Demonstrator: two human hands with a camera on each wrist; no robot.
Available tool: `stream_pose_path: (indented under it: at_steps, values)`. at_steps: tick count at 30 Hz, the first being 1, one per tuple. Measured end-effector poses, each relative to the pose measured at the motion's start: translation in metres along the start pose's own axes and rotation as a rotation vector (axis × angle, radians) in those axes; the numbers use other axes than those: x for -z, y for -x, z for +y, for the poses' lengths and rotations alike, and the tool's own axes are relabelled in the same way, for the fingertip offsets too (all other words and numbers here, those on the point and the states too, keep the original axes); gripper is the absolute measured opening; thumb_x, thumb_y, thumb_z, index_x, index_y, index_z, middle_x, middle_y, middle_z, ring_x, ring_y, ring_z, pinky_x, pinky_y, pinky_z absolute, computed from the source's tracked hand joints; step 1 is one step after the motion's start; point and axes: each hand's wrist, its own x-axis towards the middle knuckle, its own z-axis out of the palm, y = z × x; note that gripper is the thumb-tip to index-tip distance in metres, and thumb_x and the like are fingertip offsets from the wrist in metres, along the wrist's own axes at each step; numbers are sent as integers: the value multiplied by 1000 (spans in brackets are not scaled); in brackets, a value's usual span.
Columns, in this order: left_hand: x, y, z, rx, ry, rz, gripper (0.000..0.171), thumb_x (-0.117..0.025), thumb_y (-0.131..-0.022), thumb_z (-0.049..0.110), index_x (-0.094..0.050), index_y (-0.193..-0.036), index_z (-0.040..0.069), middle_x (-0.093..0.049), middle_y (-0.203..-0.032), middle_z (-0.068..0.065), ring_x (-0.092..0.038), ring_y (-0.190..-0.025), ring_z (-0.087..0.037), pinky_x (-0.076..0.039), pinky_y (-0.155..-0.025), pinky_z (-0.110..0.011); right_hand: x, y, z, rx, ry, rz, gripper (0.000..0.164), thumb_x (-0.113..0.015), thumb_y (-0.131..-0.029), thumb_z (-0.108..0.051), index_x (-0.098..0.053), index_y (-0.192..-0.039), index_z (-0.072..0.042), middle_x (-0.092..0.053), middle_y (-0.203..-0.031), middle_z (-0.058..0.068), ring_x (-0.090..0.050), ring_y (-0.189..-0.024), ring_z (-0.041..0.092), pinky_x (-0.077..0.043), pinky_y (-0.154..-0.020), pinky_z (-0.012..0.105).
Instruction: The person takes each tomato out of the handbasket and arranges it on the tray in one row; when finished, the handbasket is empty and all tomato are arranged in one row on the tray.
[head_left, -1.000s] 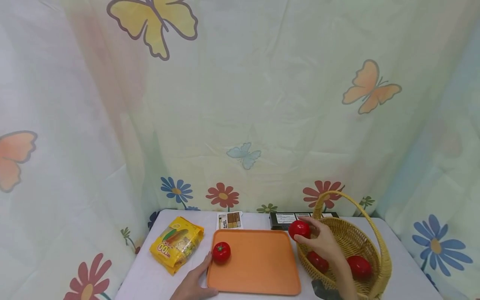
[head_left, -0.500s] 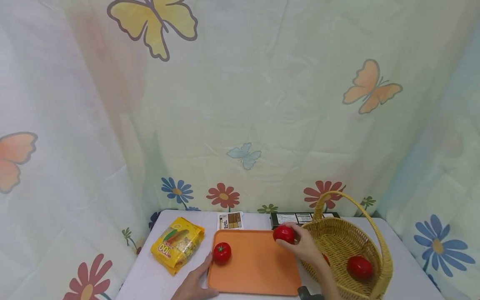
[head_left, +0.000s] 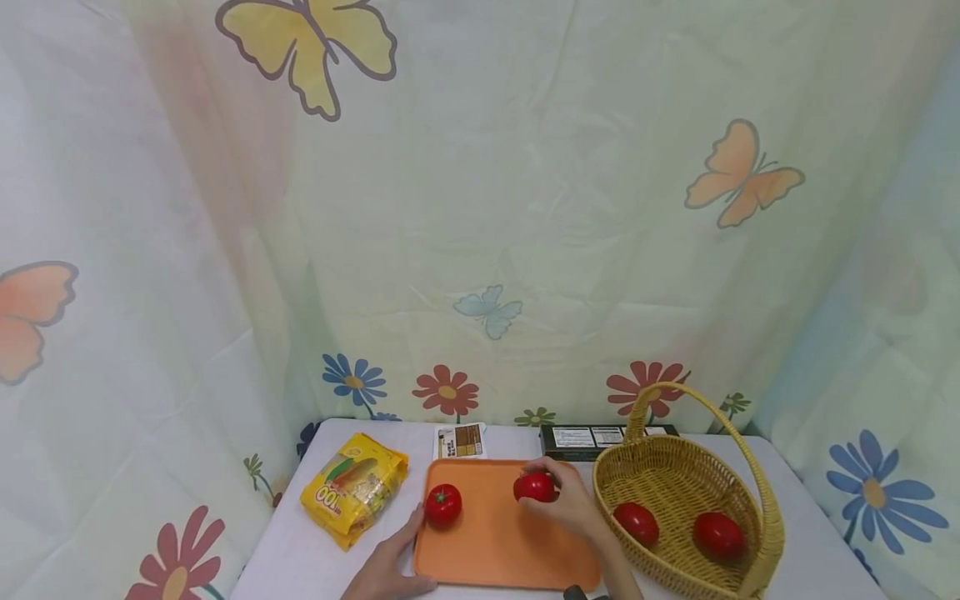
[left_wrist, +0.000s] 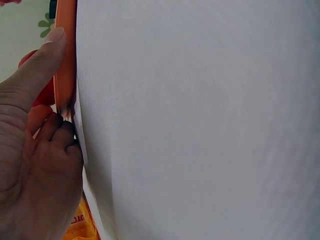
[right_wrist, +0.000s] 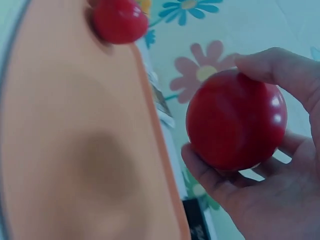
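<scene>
My right hand (head_left: 566, 502) holds a glossy, round red fruit (right_wrist: 235, 120) between thumb and fingers, above the right half of an orange tray (head_left: 495, 558). In the right wrist view its shadow falls on the tray; no stem shows on it. At the tray's left edge sits a red tomato (head_left: 443, 505) with a green top. My left hand (head_left: 386, 562) grips the tray's near left corner, thumb along the front edge and fingers at the left side. In the left wrist view the thumb (left_wrist: 50, 55) lies against the tray's edge.
A wicker basket (head_left: 675, 446) with a tall handle stands at the right, two red fruits (head_left: 718, 535) inside. On the left lies a yellow snack bag (head_left: 355, 490). Behind the tray are a small printed packet (head_left: 460, 440) and a black box (head_left: 572, 442), near a patterned curtain (head_left: 525, 208).
My right hand has carried the red fruit leftward from over the basket's rim to above the tray. The left hand, tray and tomato have stayed in place.
</scene>
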Motion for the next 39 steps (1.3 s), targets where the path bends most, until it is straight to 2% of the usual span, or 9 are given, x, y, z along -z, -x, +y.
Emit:
stream_pose_path:
  at_steps: [5,12,19,23,33,39]
  values:
    - [0,10,10,-8,-22,-1,124,-100,-69,50,-34,-171,23,-38,-173,-13,-27,-157,-54,-32,-119,-82,-16,-3,4,6,-13,-35,65,-92,-76,2,-64,-135,-2,-71,-126,14,-65,-118,36,-65,-100,55]
    - [-1,15,19,18,-63,22,122,-98,-71,49,-34,-171,23,-40,-172,-12,-30,-156,-54,-36,-118,-80,-35,-7,9,21,30,-67,71,-93,-78,-7,-64,-143,-1,-70,-135,17,-64,-123,39,-61,-106,61]
    - [-2,3,7,19,-9,11,126,-101,-67,49,-34,-171,22,-40,-173,-11,-29,-157,-54,-33,-117,-83,-50,-9,14,30,33,-81,62,-93,-80,-7,-67,-135,3,-69,-131,22,-64,-120,40,-65,-99,59]
    - [-2,-4,-1,10,-3,8,127,-101,-66,51,-34,-171,22,-39,-173,-12,-28,-157,-55,-33,-116,-84,-55,-10,14,5,47,-88,56,-95,-79,-7,-70,-128,1,-69,-128,21,-64,-117,39,-66,-97,58]
    - [0,0,2,-20,20,-12,126,-100,-67,52,-34,-171,23,-37,-174,-10,-25,-159,-54,-30,-119,-83,-64,-12,11,-30,52,-98,58,-96,-76,-2,-70,-127,-5,-70,-128,15,-63,-118,39,-66,-97,58]
    - [1,0,2,-22,15,-13,126,-100,-68,53,-34,-171,22,-37,-175,-10,-26,-159,-53,-32,-119,-82,-71,-14,17,43,64,-120,61,-95,-75,5,-67,-128,-1,-68,-128,16,-62,-119,39,-63,-101,61]
